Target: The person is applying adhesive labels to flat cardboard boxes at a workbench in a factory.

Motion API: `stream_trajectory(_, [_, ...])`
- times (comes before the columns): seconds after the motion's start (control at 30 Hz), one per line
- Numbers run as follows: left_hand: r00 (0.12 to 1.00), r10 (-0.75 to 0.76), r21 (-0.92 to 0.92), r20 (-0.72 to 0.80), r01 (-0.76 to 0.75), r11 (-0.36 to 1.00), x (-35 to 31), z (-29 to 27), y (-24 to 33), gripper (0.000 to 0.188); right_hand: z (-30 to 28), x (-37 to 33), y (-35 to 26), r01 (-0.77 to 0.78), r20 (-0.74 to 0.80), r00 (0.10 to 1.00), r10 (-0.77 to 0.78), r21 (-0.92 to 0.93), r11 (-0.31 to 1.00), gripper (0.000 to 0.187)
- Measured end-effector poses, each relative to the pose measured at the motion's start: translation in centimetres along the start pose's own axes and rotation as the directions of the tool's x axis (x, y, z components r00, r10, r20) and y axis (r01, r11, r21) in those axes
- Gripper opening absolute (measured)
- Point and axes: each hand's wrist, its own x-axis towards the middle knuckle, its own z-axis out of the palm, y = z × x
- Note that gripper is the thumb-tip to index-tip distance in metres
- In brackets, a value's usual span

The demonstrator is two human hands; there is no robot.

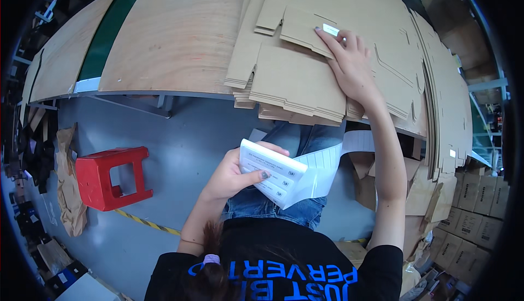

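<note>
Head view, white label strip [282, 176], dark-printed, brown cardboard sheets [297, 80], notched

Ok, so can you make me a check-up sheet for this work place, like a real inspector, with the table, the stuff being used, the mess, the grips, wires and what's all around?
Surface: wooden table, its right part covered by flat cardboard that sticks out past the near edge.
Job's things: the stacked cardboard; a folded strip of white labels; one small label on the top piece.
Clutter: crumpled brown paper on the floor near a red stool.
Grips: left hand holds the strip; right hand touches cardboard beside the small label.
Cables: nothing seen.
Surroundings: boxes stacked at right; striped floor tape.
</note>
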Motion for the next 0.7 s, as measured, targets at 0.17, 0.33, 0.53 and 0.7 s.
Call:
stream_trajectory(0.17, [0.994,0.065,0.021,-0.091,-0.063,0.998,-0.9,-0.3,-0.1,0.038,-0.6,-2.7,-1.8,-0.018,0.043,0.999,0.018,-0.009,1.000,0.046])
stream_trajectory(0.33, [0.991,0.089,0.139,-0.102,-0.075,0.987,-0.8,0.0,0.3,0.037,-1.9,-2.0,-0.8,-0.049,0.041,0.998,0.047,0.056,0.997,0.040])
stream_trajectory(0.53, [0.966,-0.028,0.038,-0.258,0.039,0.998,0.3,0.8,0.3,0.034,-1.4,-1.0,0.3,0.044,0.020,0.999,-0.046,0.115,0.992,0.039])
stream_trajectory(0.7, [0.961,0.048,0.289,-0.274,0.035,0.957,0.6,1.2,1.2,0.027,-6.6,-4.7,-6.8,-0.047,0.302,0.917,-0.262,0.731,0.681,0.036])
